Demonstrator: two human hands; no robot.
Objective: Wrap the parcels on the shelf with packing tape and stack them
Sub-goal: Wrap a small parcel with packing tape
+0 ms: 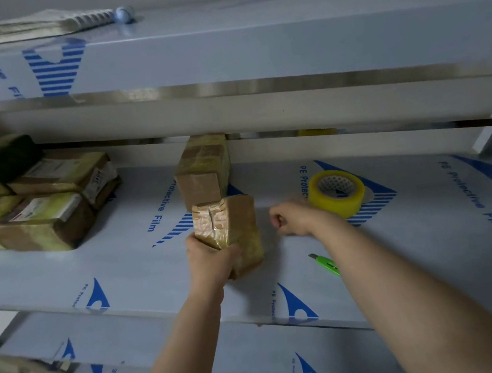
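My left hand (209,259) grips a brown taped parcel (235,229) from below and holds it upright over the middle shelf (123,266). To its right, my right hand (290,218) hovers with fingers curled and nothing in it, just left of a yellow roll of packing tape (336,194) that lies flat on the shelf. Another taped parcel (202,168) stands behind the held one. A stack of several wrapped parcels (34,197) sits at the shelf's left end.
A green utility knife (327,265) lies on the shelf near my right forearm. The upper shelf (250,43) overhangs the work area and carries a pile of bubble mailers (41,23). A lower shelf (262,358) sits below.
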